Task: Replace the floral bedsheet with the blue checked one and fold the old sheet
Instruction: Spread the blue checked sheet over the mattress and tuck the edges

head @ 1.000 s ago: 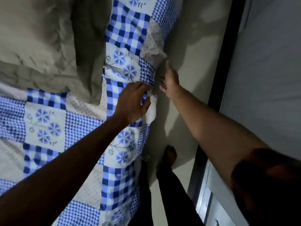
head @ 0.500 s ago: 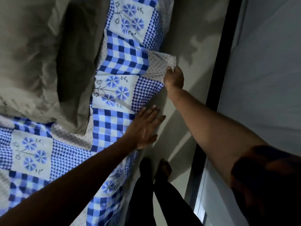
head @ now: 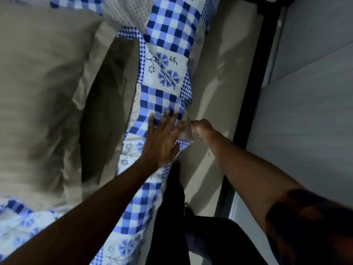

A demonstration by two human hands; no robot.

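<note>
The blue checked sheet (head: 168, 35), with blue flower patches, lies spread over the bed and hangs over its right edge. My left hand (head: 162, 138) lies flat on it near that edge, fingers straight and spread. Just to the right, my right hand (head: 202, 129) pinches the sheet's hanging edge and holds it out from the bed side. The floral bedsheet is not in view.
A large grey-beige pillow (head: 44, 96) lies on the bed to the left, a darker one (head: 108, 104) beside it. A narrow strip of pale floor (head: 219, 92) runs between the bed and a dark-framed cupboard (head: 305, 92) on the right. My legs in dark trousers (head: 173, 207) stand there.
My left hand went from gripping the sheet to lying flat on it. My right hand took hold of the sheet's edge and drew it back toward me. The camera moved along the bed.
</note>
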